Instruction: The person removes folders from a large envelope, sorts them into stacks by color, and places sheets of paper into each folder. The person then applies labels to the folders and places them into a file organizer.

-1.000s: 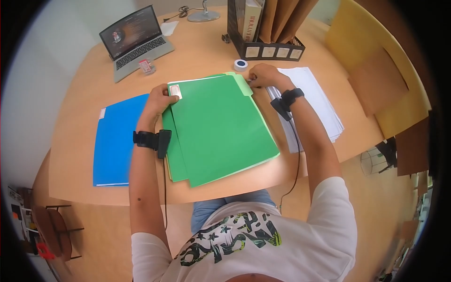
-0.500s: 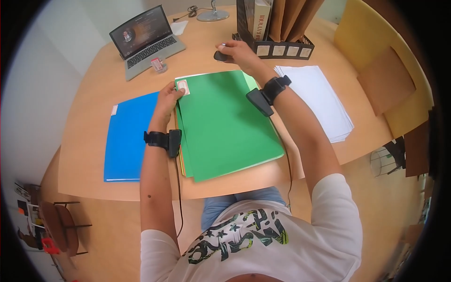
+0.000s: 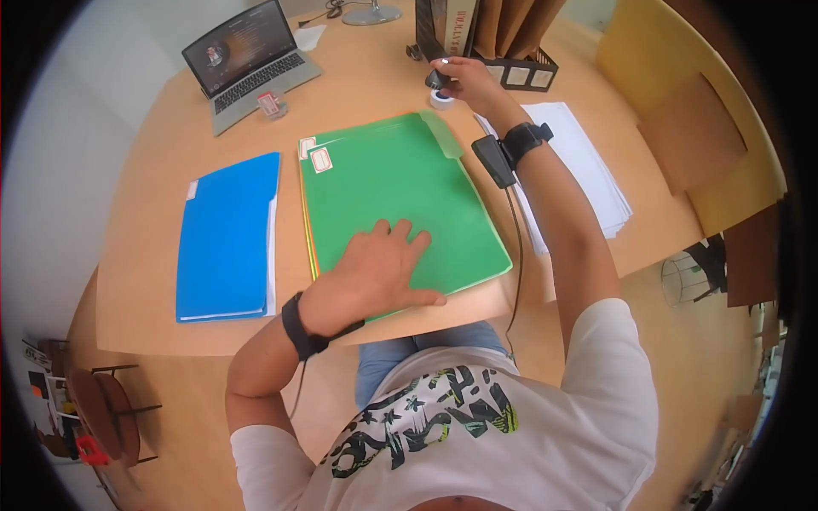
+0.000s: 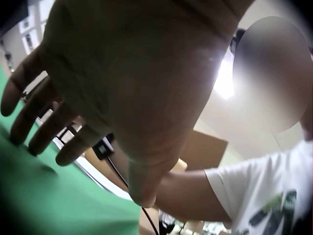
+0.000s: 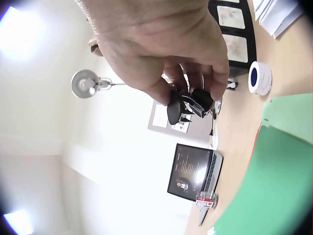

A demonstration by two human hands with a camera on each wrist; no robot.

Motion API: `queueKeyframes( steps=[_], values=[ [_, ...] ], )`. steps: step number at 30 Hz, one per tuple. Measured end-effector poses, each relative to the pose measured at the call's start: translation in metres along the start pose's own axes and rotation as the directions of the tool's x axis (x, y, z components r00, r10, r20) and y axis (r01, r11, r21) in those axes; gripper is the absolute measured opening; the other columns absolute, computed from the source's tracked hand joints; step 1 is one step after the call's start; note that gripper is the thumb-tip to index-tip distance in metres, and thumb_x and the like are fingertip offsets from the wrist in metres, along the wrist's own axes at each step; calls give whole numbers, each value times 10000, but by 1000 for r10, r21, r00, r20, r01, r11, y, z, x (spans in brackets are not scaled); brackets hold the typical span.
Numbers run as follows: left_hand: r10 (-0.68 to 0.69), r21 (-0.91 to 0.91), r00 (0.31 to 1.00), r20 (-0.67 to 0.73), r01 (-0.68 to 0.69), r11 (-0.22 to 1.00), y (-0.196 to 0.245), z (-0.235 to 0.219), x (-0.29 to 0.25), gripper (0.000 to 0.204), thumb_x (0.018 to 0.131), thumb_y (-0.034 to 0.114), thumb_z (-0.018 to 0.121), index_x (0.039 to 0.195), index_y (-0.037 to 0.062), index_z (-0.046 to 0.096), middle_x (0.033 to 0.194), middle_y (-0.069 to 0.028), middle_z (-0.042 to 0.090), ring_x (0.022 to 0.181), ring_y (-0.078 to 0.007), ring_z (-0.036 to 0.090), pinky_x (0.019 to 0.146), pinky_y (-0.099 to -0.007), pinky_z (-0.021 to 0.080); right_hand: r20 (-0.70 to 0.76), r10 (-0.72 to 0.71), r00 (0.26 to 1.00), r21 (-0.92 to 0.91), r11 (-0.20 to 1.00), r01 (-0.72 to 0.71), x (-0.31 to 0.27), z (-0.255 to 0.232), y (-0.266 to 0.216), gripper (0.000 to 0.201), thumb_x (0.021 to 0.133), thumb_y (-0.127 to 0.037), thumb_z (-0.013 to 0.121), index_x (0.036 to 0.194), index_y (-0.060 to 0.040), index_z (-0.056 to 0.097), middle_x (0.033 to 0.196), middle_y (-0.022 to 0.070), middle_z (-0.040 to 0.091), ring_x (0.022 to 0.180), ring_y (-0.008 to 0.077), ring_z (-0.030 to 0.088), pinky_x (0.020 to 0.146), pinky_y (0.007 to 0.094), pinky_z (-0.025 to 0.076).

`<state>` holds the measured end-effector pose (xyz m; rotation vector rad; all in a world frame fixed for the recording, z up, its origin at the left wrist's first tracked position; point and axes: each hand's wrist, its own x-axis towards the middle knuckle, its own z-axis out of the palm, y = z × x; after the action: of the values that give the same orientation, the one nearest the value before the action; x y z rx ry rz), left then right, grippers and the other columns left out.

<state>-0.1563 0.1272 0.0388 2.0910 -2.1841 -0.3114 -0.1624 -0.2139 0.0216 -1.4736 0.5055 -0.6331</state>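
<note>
In the head view, my left hand [image 3: 366, 268] lies with spread fingers over the near part of a green folder [image 3: 383, 183]. Its fingertips rest at the folder's surface in the left wrist view. Other folders show beneath along the left edge, and two white labels sit at the top left corner. My right hand [image 3: 475, 83] is raised beyond the folder, pinching a small black staple remover [image 5: 174, 109] between thumb and fingers. The remover's metal prongs point away from the palm. Just below it in the head view is a white tape roll [image 3: 441, 100].
A blue folder [image 3: 226, 243] lies left of the green one, and white papers [image 3: 588, 175] lie right. At the back stand a laptop [image 3: 247, 64] and a black file holder [image 3: 518, 75]. A small red-and-clear item [image 3: 272, 105] sits beside the laptop.
My left hand has left the green folder's upper left edge and spread over its near part. The right hand has risen from the folder's tab and swung rightward over the tape roll with the staple remover.
</note>
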Motion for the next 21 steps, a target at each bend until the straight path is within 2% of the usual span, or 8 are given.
queueKeyframes(
  steps=[2, 5, 8, 11, 13, 14, 17, 21],
  values=[
    [-15, -8, 1000, -21, 15, 1000, 5, 9, -10, 572, 779, 442, 676, 1153, 31, 543, 1179, -220, 547, 1052, -383, 552, 806, -478, 494, 9, 34, 999, 55, 998, -35, -6, -8, 1, 229, 873, -244, 664, 997, -54, 630, 887, 16, 610, 812, 136, 569, 733, 290, 499],
    [30, 9, 976, -217, -29, 1000, -1, 21, -23, 463, 810, 336, 658, 1117, 10, 541, 1120, -206, 572, 980, -372, 578, 773, -465, 502, -18, 72, 997, 85, 994, -70, -14, -14, 3, 206, 877, -232, 659, 980, -57, 622, 882, 30, 612, 813, 141, 571, 743, 290, 500],
    [-1, -84, 966, -258, -22, 996, 0, 31, -32, 319, 828, 208, 616, 1060, 1, 545, 1066, -191, 586, 947, -341, 594, 738, -447, 525, -26, 85, 996, 134, 988, -80, -15, -18, 8, 187, 878, -221, 657, 967, -62, 616, 889, 38, 611, 811, 145, 568, 749, 288, 497],
    [-146, -122, 971, -190, 124, 985, 5, 34, -41, 281, 825, 124, 568, 1074, -4, 545, 1091, -181, 592, 932, -315, 606, 744, -427, 521, -38, 87, 996, 159, 984, -80, -15, -20, 11, 175, 877, -219, 660, 952, -68, 615, 898, 37, 608, 805, 155, 566, 748, 287, 495],
    [-76, -99, 945, -318, 47, 994, 3, 43, -48, 332, 806, 106, 570, 1113, -15, 539, 1140, -210, 570, 993, -345, 585, 805, -432, 503, -25, 97, 995, 173, 981, -92, -17, -20, 14, 177, 875, -221, 661, 950, -67, 614, 902, 39, 604, 799, 162, 564, 746, 289, 497],
    [-40, -84, 924, -381, 9, 996, 3, 46, -50, 358, 797, 98, 571, 1133, -20, 536, 1165, -224, 558, 1023, -360, 575, 835, -435, 494, -18, 102, 995, 177, 979, -98, -18, -20, 15, 178, 875, -222, 662, 949, -67, 614, 903, 40, 602, 797, 165, 563, 746, 290, 498],
    [-119, 237, 864, -490, 263, 935, 10, 44, -59, 470, 780, 57, 563, 1243, 2, 504, 1249, -268, 499, 1133, -421, 507, 945, -448, 436, 11, 112, 994, 177, 978, -112, -19, -19, 20, 175, 873, -224, 660, 942, -69, 614, 905, 42, 600, 790, 171, 562, 741, 292, 504],
    [-376, -150, 718, -586, 360, 921, -4, 63, -68, 475, 813, 58, 554, 1286, 49, 508, 1321, -294, 438, 1210, -462, 437, 997, -452, 387, -4, 110, 994, 183, 977, -107, -19, -13, 22, 182, 892, -218, 621, 992, -65, 621, 932, 42, 601, 810, 165, 555, 759, 296, 497]
  ],
)
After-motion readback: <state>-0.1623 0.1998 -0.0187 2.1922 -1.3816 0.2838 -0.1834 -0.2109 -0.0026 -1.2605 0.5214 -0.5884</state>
